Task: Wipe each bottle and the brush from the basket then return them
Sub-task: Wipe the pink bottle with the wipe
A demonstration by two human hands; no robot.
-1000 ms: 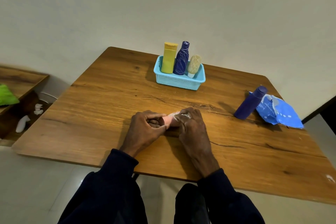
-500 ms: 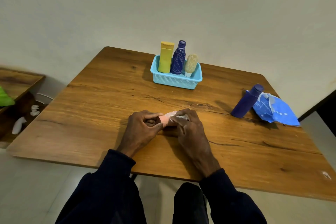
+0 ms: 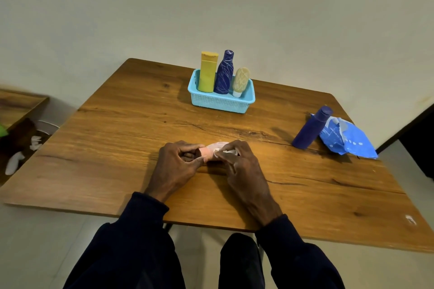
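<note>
Hands unmoved; purple bottle beside packet

Wooden tabletop, dark grain cracks across the middle. Light blue basket at far centre. Dark blue bottle stands at right, crumpled blue packet just beside it. Small white speck near the front right corner.

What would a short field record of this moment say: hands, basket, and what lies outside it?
Left hand: grips pink item
Right hand: holds white tissue against the pink item
Basket: yellow bottle, patterned blue bottle, beige item, all upright
Outside basket: plain blue bottle at right, blue packet beside it
Stage: pink item not yet back in basket
</note>
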